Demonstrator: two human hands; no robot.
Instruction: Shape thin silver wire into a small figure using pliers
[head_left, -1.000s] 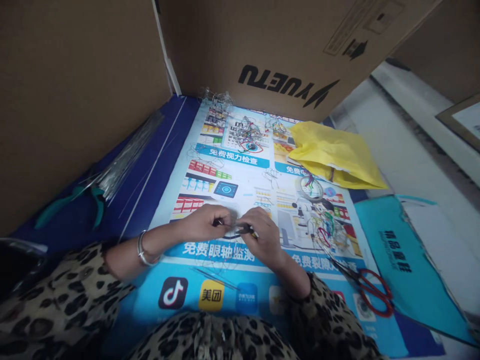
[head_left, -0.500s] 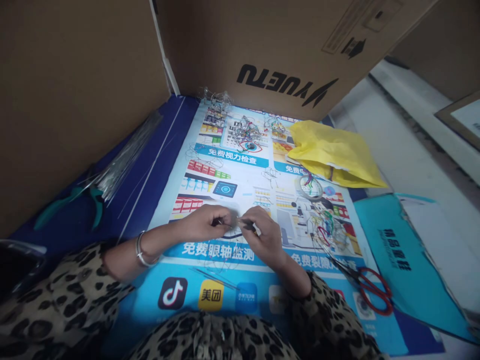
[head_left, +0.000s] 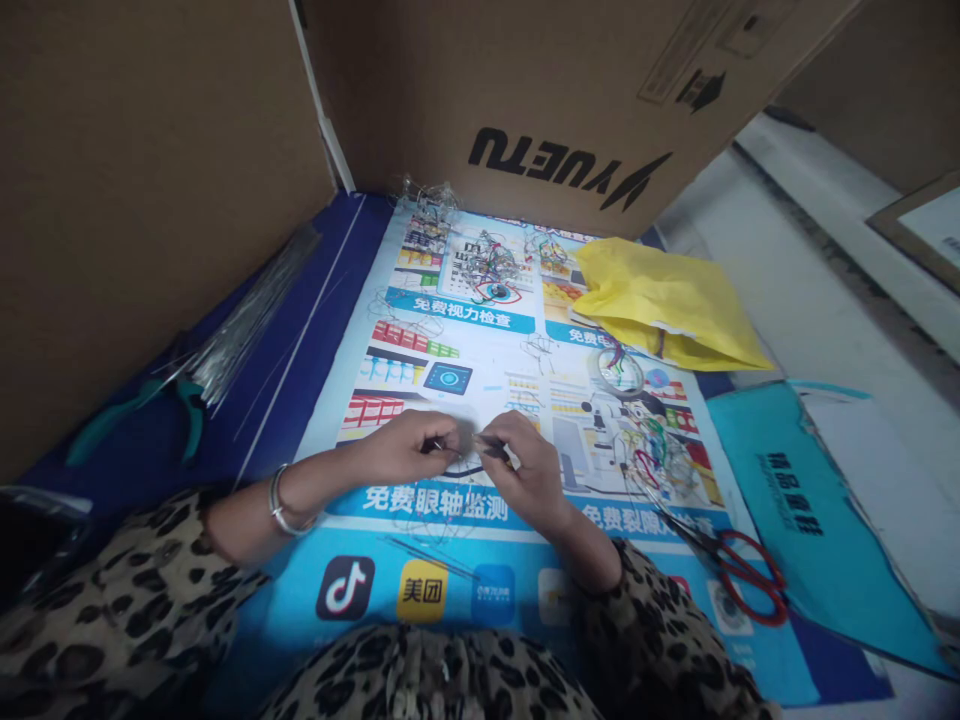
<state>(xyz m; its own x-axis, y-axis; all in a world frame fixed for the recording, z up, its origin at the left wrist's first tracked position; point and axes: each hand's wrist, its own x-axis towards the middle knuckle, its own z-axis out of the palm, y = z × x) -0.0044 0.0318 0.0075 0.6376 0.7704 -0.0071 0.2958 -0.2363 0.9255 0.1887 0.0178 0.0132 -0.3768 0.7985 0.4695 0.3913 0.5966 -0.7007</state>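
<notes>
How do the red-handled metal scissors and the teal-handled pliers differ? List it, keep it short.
The red-handled metal scissors have closed finger loops; the teal-handled pliers have two separate, curved handles.
The scissors' loops lie close together; the pliers' handles are spread wide.
The scissors rest at the right of the printed blue-and-white sheet; the pliers lie far left, by the silvery wire bundle.
Both are unheld.
</notes>
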